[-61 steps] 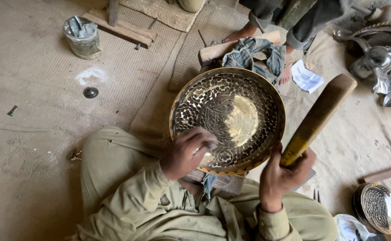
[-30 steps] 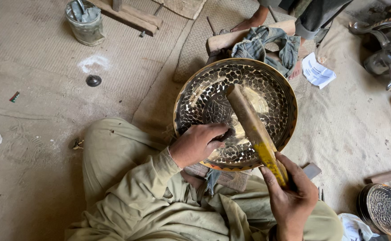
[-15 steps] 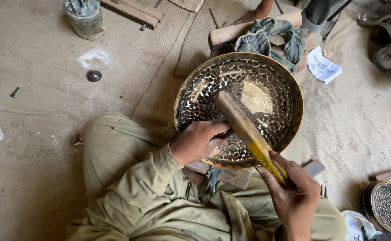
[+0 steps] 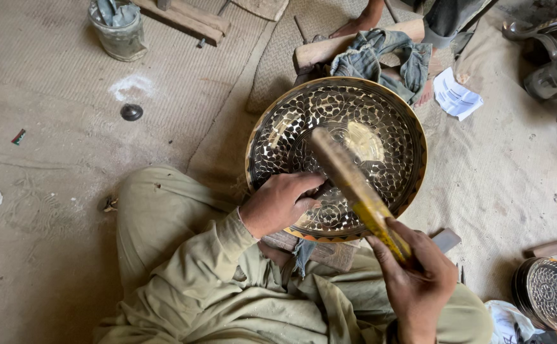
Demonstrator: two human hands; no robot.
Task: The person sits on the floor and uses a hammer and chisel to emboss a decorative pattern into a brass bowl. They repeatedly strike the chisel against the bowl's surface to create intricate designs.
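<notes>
A large round brass bowl [image 4: 380, 114] with an engraved pattern rests tilted in front of my lap. My left hand [image 4: 278, 202] is closed near the bowl's lower inner rim, apparently gripping a small tool that is mostly hidden by the fingers. My right hand [image 4: 415, 280] grips the yellow handle of a wooden mallet [image 4: 345, 175], whose long head lies over the bowl's inside, just right of my left hand. A wooden block [image 4: 326, 251] sits under the bowl's near edge.
Another person's foot [image 4: 355, 25] and a wooden log with blue cloth [image 4: 380, 54] lie beyond the bowl. A tin can [image 4: 118, 32], planks, a white paper [image 4: 457, 95], metal vessels [image 4: 555, 70] and a small engraved plate [image 4: 549, 293] surround the woven mat.
My right hand swung the mallet from raised at the right down onto the bowl's inside beside my left hand. The left hand stayed at the rim.
</notes>
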